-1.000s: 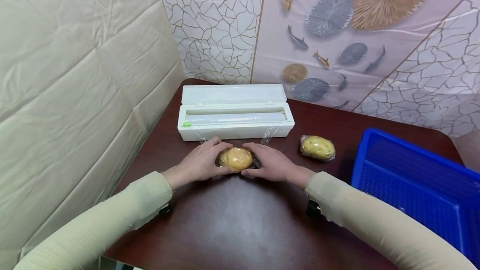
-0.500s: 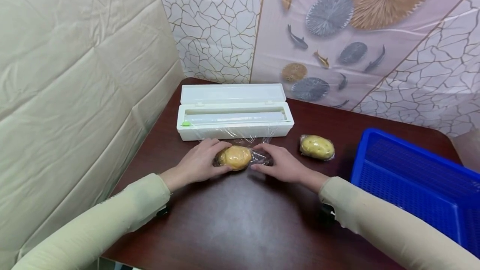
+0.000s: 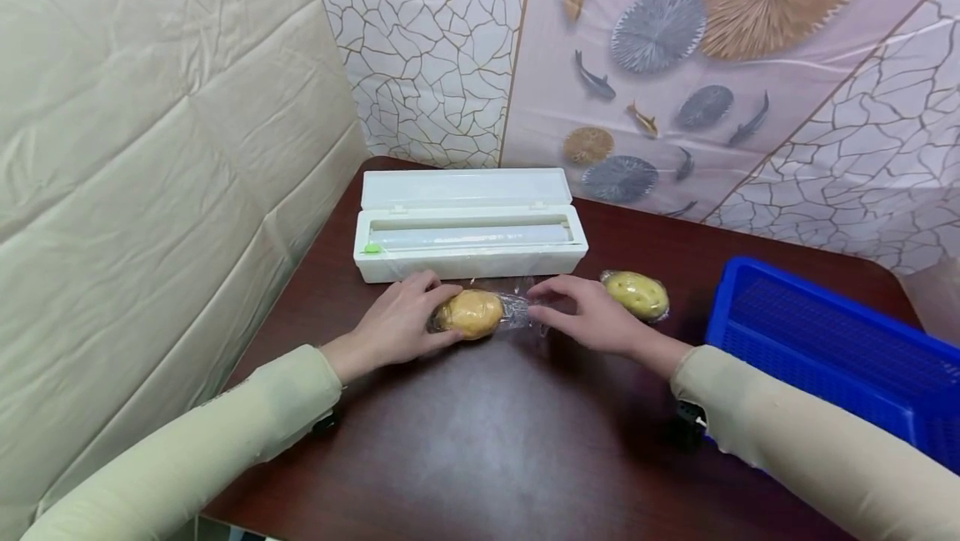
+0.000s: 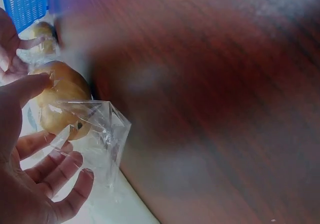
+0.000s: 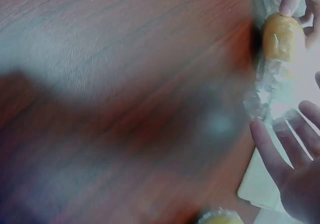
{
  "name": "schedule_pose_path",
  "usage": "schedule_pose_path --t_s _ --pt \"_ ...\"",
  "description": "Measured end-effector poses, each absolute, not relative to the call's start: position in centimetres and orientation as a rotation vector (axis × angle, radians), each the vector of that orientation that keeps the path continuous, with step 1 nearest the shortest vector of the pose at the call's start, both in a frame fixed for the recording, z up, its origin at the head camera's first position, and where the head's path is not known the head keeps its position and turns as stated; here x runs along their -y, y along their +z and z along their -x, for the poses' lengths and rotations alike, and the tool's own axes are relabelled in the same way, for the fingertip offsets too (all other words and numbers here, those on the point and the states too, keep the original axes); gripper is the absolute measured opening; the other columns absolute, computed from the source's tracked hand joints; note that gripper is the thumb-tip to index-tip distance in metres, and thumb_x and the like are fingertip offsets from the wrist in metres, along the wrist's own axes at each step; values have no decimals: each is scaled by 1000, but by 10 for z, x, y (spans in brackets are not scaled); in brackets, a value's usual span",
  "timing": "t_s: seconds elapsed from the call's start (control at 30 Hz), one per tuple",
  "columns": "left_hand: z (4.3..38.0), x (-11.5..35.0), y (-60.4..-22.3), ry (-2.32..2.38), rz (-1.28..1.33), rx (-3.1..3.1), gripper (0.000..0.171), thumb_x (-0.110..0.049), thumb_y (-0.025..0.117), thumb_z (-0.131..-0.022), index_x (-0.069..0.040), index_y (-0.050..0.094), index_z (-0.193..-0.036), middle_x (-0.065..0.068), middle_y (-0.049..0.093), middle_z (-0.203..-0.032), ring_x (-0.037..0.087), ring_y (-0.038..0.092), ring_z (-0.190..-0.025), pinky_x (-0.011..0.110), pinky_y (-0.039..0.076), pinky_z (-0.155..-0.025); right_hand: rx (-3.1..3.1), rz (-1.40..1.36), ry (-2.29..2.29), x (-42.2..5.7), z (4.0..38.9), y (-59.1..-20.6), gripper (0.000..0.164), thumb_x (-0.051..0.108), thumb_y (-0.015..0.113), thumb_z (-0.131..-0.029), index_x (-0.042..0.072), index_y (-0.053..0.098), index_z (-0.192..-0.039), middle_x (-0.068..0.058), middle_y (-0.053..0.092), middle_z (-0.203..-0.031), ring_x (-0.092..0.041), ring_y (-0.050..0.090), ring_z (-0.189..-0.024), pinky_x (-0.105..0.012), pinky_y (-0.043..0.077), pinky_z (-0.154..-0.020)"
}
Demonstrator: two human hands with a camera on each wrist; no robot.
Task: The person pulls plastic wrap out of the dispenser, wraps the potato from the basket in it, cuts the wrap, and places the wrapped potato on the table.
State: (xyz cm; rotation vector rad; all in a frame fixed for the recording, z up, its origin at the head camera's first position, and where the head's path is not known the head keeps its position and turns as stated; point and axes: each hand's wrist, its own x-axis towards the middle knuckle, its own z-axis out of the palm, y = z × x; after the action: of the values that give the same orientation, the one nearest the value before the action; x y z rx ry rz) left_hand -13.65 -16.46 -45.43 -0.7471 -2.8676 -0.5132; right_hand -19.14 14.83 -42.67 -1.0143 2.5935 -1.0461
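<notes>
A yellow potato [image 3: 474, 314] in clear cling film lies on the table in the middle of the head view. My left hand [image 3: 399, 318] grips its left end, thumb on the near side and fingers on the far side. A loose twist of cling film [image 3: 513, 313] stretches out from the potato's right end. My right hand [image 3: 596, 314] holds the outer end of this film between thumb and fingertips. In the left wrist view, another loose flap of film [image 4: 111, 126] sticks out past the potato [image 4: 65, 87] on the left hand's side.
A white cling film box [image 3: 471, 264] with its lid up stands behind the hands, a roll [image 3: 472, 236] inside. A second wrapped potato [image 3: 637, 297] lies just beyond the right hand. A blue plastic basket [image 3: 722, 308] stands at the right; a pale wall covering [image 3: 187, 191] borders the left.
My right hand has moved right, away from the potato's end, drawing the film out into a twisted tail. The left hand has stayed on the potato.
</notes>
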Motion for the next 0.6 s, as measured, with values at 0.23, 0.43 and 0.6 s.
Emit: schedule_pose_path --t_s 0.23,0.43,0.6 --pt "138 161 -453 -498 790 2864 64 -44 85 -90 -8 68 -140 7 61 -109 23 59 -93 41 51 -79 -2755 1389 -669 -145 189 -413 34 26 80 -96 8 76 -124 -7 69 -116 -26 66 -110 -49 55 -94" --pt "138 161 -453 -485 805 2849 68 -44 84 -91 -6 65 -144 9 62 -110 24 63 -93 44 53 -82 -2695 1383 -487 -124 192 -419 45 33 77 -99 7 70 -135 -7 73 -117 -25 70 -108 -48 58 -89" --pt "136 163 -455 -501 775 2847 70 -47 83 -91 -7 61 -145 11 65 -117 29 67 -101 49 55 -88 -2651 1353 -461 -113 197 -428 46 34 78 -98 6 69 -134 -9 74 -113 -26 71 -106 -49 58 -89"
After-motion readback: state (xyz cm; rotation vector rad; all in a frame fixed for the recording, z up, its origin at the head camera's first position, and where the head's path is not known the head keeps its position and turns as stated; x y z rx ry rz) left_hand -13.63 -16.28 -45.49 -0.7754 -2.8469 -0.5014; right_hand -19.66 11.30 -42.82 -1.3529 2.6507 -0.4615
